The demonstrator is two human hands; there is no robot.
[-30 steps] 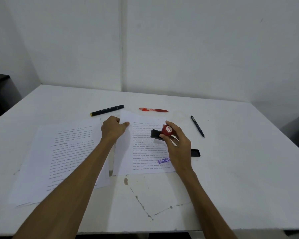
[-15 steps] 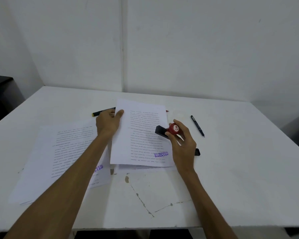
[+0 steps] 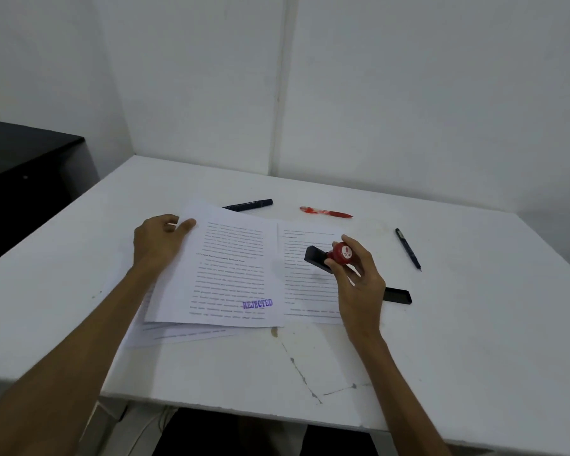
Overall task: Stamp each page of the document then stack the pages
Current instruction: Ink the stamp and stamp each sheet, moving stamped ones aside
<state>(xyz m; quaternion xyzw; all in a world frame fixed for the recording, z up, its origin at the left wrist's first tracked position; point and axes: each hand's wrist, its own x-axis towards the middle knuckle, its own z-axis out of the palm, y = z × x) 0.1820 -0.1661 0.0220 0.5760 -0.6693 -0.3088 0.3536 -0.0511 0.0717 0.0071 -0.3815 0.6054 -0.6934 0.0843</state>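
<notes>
On the bench point(image 3: 474, 324), toward nine o'clock of centre, my left hand point(image 3: 158, 240) pinches the far left corner of the stamped page point(image 3: 224, 268), thumb on top and fingers under the edge. The purple REJECTED mark point(image 3: 257, 304) sits at the page's five o'clock corner, so I judge this sheet done and the pinch there to carry it by a margin, clear of ink that may be wet. It overlaps the stack point(image 3: 178, 335), whose lower edges peek out at its seven o'clock side; I read that as the landing place.

At three o'clock of that page lies the next page point(image 3: 310, 291), flat, printed side up, no stamp visible on the part I can see. My right hand point(image 3: 359, 284) hovers over its upper half, its grip closed round the stamp point(image 3: 329, 256) by the red knob, the TOP label turned up toward me, the black base tilted off to ten o'clock and, as far as I can tell, clear of the paper. Holding it aloft keeps the inked face off the text.

A black lid point(image 3: 397, 295), probably the stamp's cover, lies just past the hand at three o'clock. A dark marker point(image 3: 249, 204), a red pen point(image 3: 326, 212) and a black pen point(image 3: 408, 249) rest at twelve to two o'clock, apart from the sheets.
</notes>
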